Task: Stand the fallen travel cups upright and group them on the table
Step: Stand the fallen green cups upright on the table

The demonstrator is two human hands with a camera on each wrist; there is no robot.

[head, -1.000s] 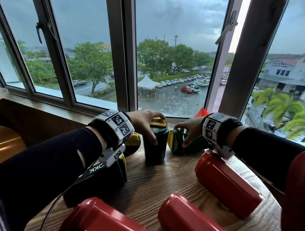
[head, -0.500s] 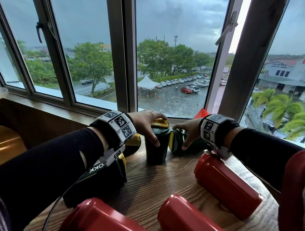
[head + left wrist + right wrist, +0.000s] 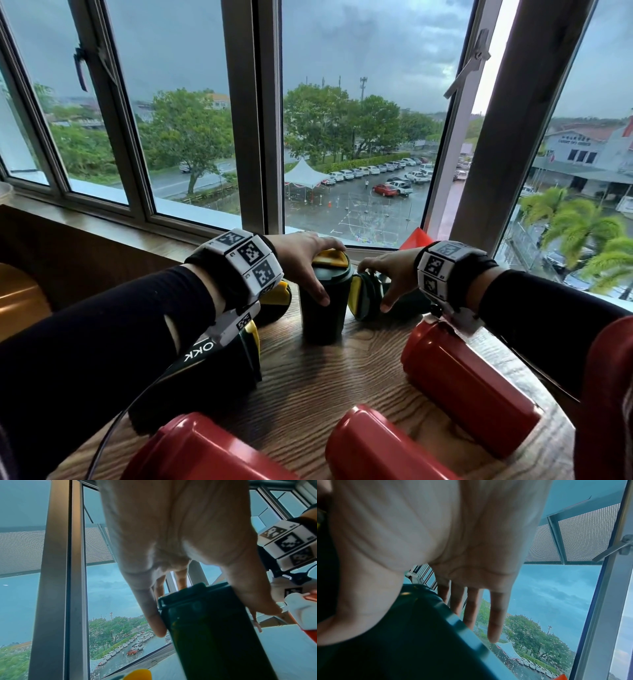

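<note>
Midway through righting: one dark green travel cup with yellow lid (image 3: 325, 294) upright near the window edge of the wood-grain round table (image 3: 342, 373), left hand (image 3: 301, 257) curled round its top. Right hand (image 3: 387, 270) draped over a fallen green cup (image 3: 368, 298) just beside, fingers spread, not yet clamped. Next, probably: closing that grip, tipping up. Red cups (image 3: 469, 380) lying nearer.

wooden table (image 3: 342, 373) (green, red cups (image 3: 469, 380))
</note>
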